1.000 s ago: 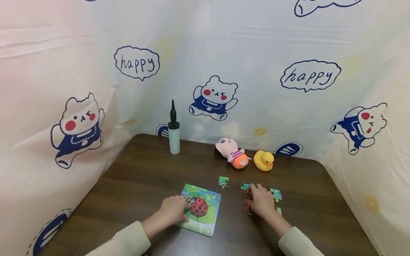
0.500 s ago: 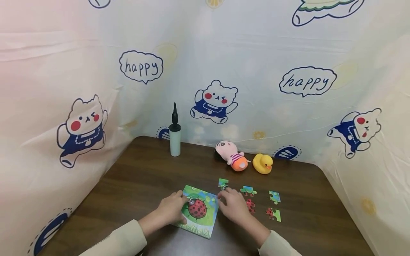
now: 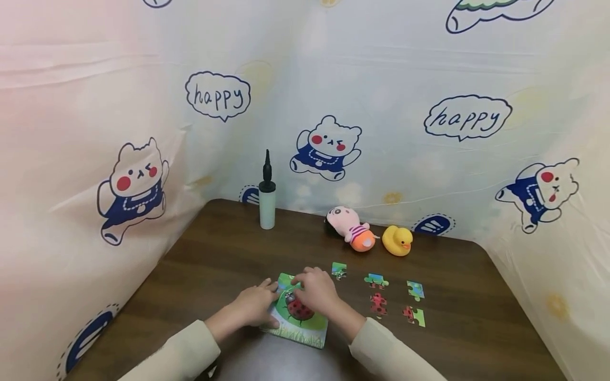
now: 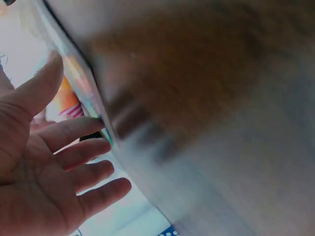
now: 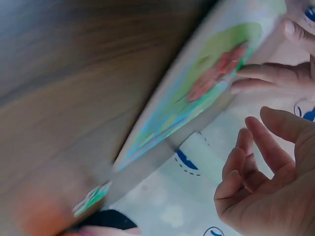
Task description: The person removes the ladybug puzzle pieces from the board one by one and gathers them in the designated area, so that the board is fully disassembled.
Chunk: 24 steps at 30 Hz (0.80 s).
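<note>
The ladybird board (image 3: 299, 312) lies on the table (image 3: 209, 264). My left hand (image 3: 254, 306) is spread at its left edge; my right hand (image 3: 318, 290), fingers loosely bent, holds nothing visible above it.

The cartoon-printed cloth (image 3: 391, 74), plush toy (image 3: 350, 227) and yellow duck (image 3: 396, 242) suggest a play corner.

You could pass between the pump (image 3: 267, 209) and your left hand (image 3: 254, 306) — behind the puzzle pieces (image 3: 378, 304), the plush toy (image 3: 348, 226) and duck (image 3: 395, 242) block you
</note>
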### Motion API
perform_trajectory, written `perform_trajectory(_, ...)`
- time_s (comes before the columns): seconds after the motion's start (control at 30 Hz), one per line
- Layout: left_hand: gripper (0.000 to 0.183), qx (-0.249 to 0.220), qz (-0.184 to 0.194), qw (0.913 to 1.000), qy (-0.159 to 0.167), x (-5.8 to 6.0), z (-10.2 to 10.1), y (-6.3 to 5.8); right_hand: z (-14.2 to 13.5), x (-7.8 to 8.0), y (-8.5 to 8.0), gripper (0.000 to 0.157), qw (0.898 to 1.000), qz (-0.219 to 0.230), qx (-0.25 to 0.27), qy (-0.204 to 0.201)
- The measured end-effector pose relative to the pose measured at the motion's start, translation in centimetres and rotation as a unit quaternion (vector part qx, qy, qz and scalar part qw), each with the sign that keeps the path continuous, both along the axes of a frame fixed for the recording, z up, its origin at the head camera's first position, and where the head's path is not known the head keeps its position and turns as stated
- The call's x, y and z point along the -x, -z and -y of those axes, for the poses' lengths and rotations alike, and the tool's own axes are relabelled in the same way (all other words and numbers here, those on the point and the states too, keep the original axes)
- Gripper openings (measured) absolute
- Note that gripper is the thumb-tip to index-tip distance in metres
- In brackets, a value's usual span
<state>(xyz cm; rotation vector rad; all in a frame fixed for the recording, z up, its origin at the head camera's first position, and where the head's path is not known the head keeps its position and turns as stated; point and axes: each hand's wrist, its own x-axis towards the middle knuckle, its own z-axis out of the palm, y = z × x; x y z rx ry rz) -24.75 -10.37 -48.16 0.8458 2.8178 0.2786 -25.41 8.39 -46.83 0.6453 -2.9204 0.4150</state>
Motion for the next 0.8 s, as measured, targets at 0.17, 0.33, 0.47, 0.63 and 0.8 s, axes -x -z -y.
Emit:
perform_trajectory(0.17,0.06,-0.027,0.007,0.9996,0.003,-0.2,0.8,-0.3,2.3,0.4,-0.1,0.029,0.995,0.077,-0.061,0.009)
perform_trajectory(0.33,0.06,-0.053,0.02,0.9984,-0.007,0.0,1.6,-0.1,3.4,0.0,0.6,0.045,0.987,0.11,-0.12,-0.005)
perform_trajectory(0.47,0.067,-0.041,0.025,0.9988,-0.008,0.2,2.2,0.2,3.7,-0.1,1.1,0.043,0.988,0.102,-0.117,-0.014)
perform_trajectory(0.63,0.07,-0.051,0.028,0.9982,0.013,0.1,2.0,0.3,3.7,0.2,0.9,0.041,0.987,0.128,-0.102,0.0)
perform_trajectory(0.8,0.078,-0.018,-0.002,0.9998,0.011,-0.5,1.3,1.0,4.0,0.6,0.7,0.047,0.985,0.144,-0.089,0.018)
